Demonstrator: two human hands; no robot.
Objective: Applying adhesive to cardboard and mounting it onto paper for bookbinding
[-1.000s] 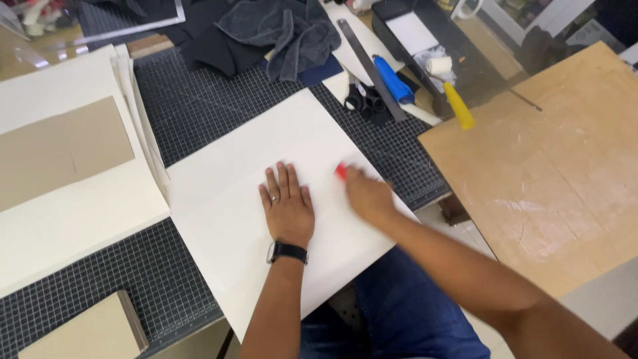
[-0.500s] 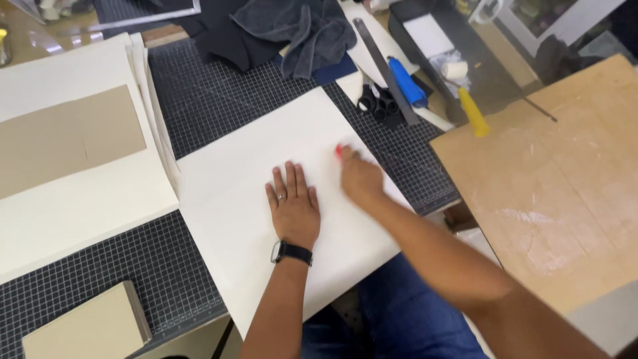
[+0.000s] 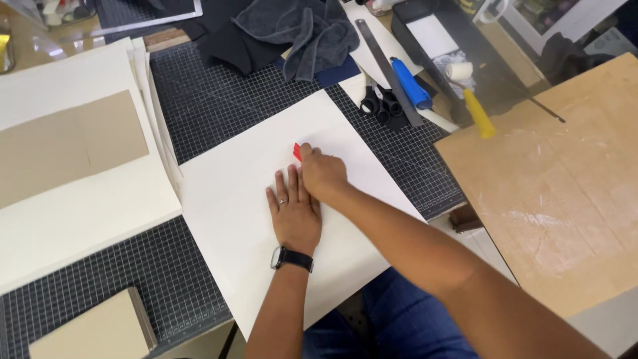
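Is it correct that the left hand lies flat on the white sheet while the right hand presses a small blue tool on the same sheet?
Not quite: the tool is red, not blue. In the head view the left hand lies flat on the white sheet, and the right hand presses a small red tool on that sheet.

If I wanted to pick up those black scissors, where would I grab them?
Take the black scissors by their looped handles, which point toward the near edge of the cutting mat. Come from above on that side: they lie flat, and the metal ruler sits close along their right.
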